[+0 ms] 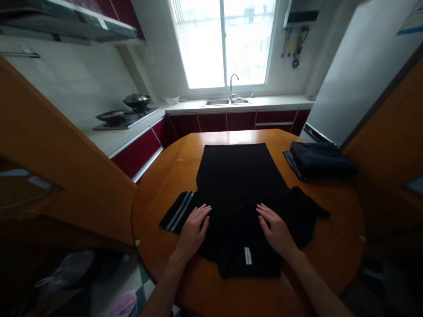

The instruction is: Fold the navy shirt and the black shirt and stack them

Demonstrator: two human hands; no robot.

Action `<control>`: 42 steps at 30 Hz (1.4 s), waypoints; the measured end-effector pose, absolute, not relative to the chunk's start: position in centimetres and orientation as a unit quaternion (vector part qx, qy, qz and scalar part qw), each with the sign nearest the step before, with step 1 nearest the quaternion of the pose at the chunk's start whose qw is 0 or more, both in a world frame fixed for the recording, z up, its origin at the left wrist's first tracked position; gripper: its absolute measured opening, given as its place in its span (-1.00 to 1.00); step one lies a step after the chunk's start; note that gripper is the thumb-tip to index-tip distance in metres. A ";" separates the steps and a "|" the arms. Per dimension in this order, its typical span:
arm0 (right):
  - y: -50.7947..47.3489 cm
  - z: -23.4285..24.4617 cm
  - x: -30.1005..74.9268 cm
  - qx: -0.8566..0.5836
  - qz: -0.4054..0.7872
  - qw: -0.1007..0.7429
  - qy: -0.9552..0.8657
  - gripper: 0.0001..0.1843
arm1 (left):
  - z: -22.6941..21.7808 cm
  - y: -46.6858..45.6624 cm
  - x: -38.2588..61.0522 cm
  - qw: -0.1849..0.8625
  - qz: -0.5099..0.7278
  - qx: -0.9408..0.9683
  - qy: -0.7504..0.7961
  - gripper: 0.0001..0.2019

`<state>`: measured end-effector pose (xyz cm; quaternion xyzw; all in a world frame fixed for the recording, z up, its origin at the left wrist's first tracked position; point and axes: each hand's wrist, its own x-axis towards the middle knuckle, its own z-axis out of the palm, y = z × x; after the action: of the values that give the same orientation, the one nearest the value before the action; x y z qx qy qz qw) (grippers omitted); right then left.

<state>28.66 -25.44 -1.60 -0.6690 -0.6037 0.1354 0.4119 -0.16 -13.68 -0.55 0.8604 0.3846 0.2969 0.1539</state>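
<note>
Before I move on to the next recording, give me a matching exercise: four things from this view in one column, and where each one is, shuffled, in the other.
Things
1. Black shirt
2. Folded dark clothes
3. Left hand
4. Faucet

Places
A. Next to the striped sleeve
B. At the sink, in front of the window
C. Spread out mid-table
D. Piled toward the table's right side

Pairs: 1-C, 2-D, 3-A, 4-B
</note>
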 end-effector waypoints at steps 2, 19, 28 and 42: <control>-25.3 -1.5 28.7 -0.672 0.139 0.406 -0.603 -0.60 | -1.4 -13.0 -1.1 0.129 0.320 0.838 0.423 -0.65; -19.3 3.5 23.8 -0.590 0.171 0.393 -0.684 -0.60 | 0.7 0.5 -4.4 0.150 0.197 0.800 0.547 -0.75; -17.4 2.4 23.1 -0.600 0.184 0.312 -0.713 -0.60 | 1.4 -2.2 -5.2 0.208 0.243 0.732 0.601 -0.72; -13.3 1.9 19.1 -0.392 0.236 0.205 -0.865 -0.58 | 2.6 -6.8 -8.5 0.508 0.316 0.567 0.566 -0.15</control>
<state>19.10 -13.26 1.87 -0.3920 -0.8654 0.2355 0.2049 -8.46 -6.84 2.65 0.5668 0.5665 0.3158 0.5081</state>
